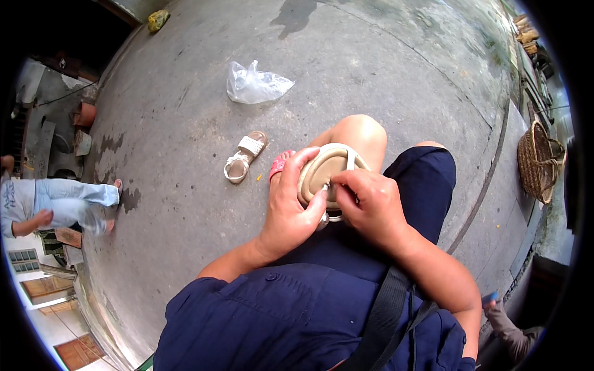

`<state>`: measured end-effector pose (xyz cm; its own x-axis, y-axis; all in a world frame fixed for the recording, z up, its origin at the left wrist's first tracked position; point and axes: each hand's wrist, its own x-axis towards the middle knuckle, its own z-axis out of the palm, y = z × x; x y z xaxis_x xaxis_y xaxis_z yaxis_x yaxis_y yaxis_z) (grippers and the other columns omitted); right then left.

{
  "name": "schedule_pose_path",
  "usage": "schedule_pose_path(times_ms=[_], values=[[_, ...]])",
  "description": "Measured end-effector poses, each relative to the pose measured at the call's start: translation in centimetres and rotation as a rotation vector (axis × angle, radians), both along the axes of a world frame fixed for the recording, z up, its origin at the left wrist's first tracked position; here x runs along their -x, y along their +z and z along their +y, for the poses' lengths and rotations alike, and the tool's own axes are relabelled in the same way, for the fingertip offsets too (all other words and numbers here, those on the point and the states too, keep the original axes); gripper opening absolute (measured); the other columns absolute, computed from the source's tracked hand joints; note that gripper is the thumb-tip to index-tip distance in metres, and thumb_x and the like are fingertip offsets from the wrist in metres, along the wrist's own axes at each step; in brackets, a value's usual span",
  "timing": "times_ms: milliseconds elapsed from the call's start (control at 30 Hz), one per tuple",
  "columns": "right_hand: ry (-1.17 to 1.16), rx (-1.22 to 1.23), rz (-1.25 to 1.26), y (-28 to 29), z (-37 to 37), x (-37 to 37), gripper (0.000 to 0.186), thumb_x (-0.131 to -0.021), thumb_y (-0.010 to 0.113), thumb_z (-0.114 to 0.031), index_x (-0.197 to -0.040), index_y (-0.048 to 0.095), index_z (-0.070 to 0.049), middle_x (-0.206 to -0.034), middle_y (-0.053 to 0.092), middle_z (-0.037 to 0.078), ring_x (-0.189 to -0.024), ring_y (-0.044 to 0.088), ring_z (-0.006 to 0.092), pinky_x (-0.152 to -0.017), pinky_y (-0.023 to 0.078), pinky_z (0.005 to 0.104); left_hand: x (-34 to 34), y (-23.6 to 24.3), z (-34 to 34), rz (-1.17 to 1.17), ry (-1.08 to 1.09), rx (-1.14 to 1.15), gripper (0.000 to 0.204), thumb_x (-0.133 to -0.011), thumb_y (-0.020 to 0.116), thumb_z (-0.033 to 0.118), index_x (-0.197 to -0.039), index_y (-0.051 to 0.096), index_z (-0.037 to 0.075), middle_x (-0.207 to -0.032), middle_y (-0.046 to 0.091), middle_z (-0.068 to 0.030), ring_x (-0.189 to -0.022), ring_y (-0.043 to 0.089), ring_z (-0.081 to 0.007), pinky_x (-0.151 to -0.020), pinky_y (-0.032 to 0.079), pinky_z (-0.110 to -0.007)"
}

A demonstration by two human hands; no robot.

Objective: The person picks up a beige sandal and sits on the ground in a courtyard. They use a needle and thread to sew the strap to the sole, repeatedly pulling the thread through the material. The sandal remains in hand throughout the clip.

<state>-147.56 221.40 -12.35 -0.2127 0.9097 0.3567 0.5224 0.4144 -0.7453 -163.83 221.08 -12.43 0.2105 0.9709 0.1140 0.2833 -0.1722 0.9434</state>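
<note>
Above my lap, my left hand (286,207) grips a beige and white sandal (320,166) by its left edge, its thumb pressed near the middle of the sole. From the right, my right hand (374,201) is closed in a pinch over the same sole, its fingertips close to my left thumb. A tiny pale bit shows between the two hands, too small to name. A white strap crosses the sandal's upper right side. On the ground to the left lies a similar white sandal (247,154) with a brown insole.
Farther ahead a clear plastic bag (255,86) rests on the concrete. At the right edge stands a woven basket (537,161). A person (59,204) in light clothes is at the left, and another person's arm (510,328) shows at lower right. A yellow bag (158,20) lies far left.
</note>
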Motion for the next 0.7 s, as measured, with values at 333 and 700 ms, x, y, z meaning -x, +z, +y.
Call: schedule_pose_path(times_ms=[333,700], values=[[0.084,0.354,-0.057,1.1,-1.2,-1.3,0.009,-0.087,0.055,-0.012,-0.088,0.054,-0.004,-0.071,0.060,0.020,-0.066,0.061,0.0376,-0.058,0.048,0.0442,0.3,-0.1,0.0,0.031,0.021,0.049,0.059,-0.077,0.055,-0.007,-0.131,0.035,0.003,-0.121,0.050,-0.0124,-0.112,0.051,-0.0191,-0.094,0.043,-0.032],[0.000,0.171,-0.060,1.3,-1.2,-1.2,0.003,-0.080,0.060,-0.009,-0.080,0.058,-0.007,-0.069,0.061,0.013,-0.061,0.061,0.0326,-0.053,0.048,0.0415,0.4,-0.1,0.3,-0.002,0.031,0.080,0.057,-0.076,0.055,-0.006,-0.130,0.037,0.002,-0.121,0.050,-0.0124,-0.113,0.051,-0.0192,-0.095,0.043,-0.032]])
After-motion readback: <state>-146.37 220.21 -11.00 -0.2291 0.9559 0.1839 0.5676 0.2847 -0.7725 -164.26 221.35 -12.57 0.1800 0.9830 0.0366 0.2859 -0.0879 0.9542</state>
